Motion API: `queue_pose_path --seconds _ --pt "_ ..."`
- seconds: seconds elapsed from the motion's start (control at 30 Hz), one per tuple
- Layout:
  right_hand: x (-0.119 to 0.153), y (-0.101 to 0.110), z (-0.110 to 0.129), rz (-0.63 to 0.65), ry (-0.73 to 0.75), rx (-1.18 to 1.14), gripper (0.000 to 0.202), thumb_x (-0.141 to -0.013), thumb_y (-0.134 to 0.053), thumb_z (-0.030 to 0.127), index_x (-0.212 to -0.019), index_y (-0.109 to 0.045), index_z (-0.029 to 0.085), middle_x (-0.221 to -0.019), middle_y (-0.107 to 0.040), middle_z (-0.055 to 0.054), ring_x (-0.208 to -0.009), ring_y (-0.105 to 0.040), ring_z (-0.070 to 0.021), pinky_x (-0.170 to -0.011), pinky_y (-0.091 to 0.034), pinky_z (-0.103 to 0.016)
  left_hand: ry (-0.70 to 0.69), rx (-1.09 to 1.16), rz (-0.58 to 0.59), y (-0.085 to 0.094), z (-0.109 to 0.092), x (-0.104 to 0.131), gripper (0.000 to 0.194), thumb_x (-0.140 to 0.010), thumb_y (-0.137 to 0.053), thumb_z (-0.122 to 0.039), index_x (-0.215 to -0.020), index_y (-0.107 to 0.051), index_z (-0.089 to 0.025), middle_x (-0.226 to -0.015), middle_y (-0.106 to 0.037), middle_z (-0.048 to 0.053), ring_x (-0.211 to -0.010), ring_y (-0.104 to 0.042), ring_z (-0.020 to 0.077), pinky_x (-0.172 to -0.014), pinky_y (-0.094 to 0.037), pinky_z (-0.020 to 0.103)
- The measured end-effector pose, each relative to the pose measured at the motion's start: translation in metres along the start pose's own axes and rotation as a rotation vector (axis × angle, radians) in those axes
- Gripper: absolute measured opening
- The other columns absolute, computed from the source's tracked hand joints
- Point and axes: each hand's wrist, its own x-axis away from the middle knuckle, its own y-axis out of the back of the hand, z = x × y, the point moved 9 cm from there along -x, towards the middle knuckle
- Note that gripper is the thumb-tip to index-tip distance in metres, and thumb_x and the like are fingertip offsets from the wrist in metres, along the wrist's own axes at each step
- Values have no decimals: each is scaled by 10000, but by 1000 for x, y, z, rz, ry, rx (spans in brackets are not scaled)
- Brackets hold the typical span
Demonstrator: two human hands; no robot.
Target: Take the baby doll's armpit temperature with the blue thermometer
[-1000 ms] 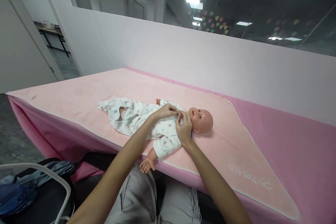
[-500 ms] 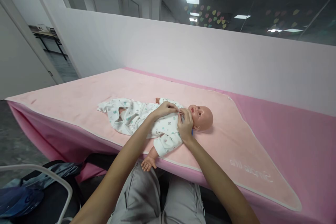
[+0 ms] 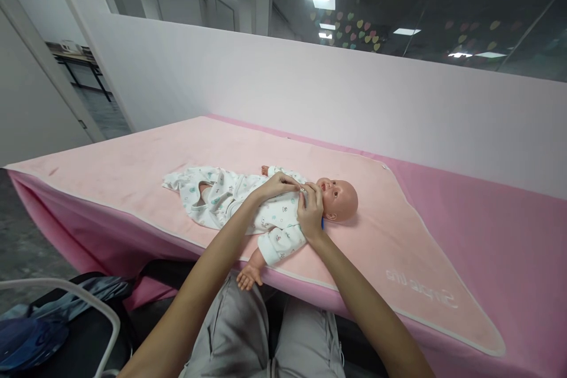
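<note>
A baby doll (image 3: 343,201) lies on its back, its head toward the right, dressed in a white printed baby romper (image 3: 283,212). At the romper's neckline, just below the doll's chin, my left hand (image 3: 280,185) pinches the cloth with its fingertips. My right hand (image 3: 311,207) meets it there, fingers bent and closed on the neckline from the head side. The fingertips of both hands nearly touch, and the small bit of cloth or fastener between them is too small to make out. One doll hand (image 3: 249,276) hangs over the table's near edge.
A pale pink mat (image 3: 398,248) lies over a darker pink cloth (image 3: 509,230) on the table. Behind it stands a white wall (image 3: 354,106) with a window above. A chair (image 3: 110,319) with blue cloth and a blue item on it is at lower left.
The view has shifted slightly. Both hands stay at the romper's neckline, with only slight finger movement; the doll lies as before.
</note>
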Motion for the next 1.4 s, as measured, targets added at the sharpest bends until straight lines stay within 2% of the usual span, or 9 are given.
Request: queue_pose_path --seconds 0.43,0.63,0.7,0.83,0.97,1.07,1.17,1.4 --pt "0 7 8 -78 90 1 230 -860 -402 95 -947 -592 191 -994 -546 -84 -986 -546 -168 -882 -499 -354 -36 -47 4 0 -3 2 187 -712 -602 -255 -782 -704 -114 -729 -665 44 -749 -577 154 -698 -432 250" --pt "1 12 11 -114 122 -34 251 -838 -407 61 -910 -605 198 -968 -532 -78 -951 -557 -161 -850 -519 -337 -15 -43 15 -2 -9 4 196 -715 -573 -266 -742 -689 -111 -701 -640 35 -711 -552 146 -627 -415 231" --pt "1 13 14 -119 141 -45 264 -831 -400 51 -894 -607 203 -958 -530 -76 -941 -561 -161 -843 -522 -337 -9 -20 -5 5 -11 6 204 -718 -569 -275 -745 -690 -112 -683 -623 28 -685 -537 135 -602 -402 224" --pt "2 15 19 -111 184 -55 291 -817 -386 36 -882 -610 210 -933 -530 -73 -927 -569 -164 -830 -530 -341 71 -14 -97 36 0 20 258 -748 -557 -323 -760 -704 -112 -579 -571 19 -593 -499 119 -551 -377 227" --pt "3 14 19 -100 188 -70 301 -807 -387 29 -890 -615 208 -946 -533 -77 -928 -568 -167 -820 -534 -336 31 -81 33 39 8 40 227 -721 -629 -341 -784 -724 -145 -821 -657 68 -810 -562 177 -737 -424 276" --pt "4 13 17 -89 179 -79 306 -802 -387 25 -896 -615 207 -960 -532 -78 -932 -562 -167 -819 -533 -335 -26 -119 29 39 8 49 228 -704 -662 -341 -856 -721 -182 -973 -624 75 -932 -548 196 -828 -414 299" --pt "4 10 16 -71 168 -84 305 -798 -387 26 -899 -616 201 -966 -532 -80 -939 -556 -171 -830 -527 -339 -43 -166 -1 39 10 50 225 -687 -682 -353 -837 -711 -188 -1004 -576 72 -972 -531 197 -860 -405 306" --pt "3 5 11 -25 122 -72 301 -800 -384 44 -896 -626 197 -980 -535 -83 -952 -553 -174 -824 -522 -333 -64 -174 29 37 9 48 207 -671 -699 -351 -759 -674 -165 -1026 -528 70 -1024 -498 203 -905 -371 317"
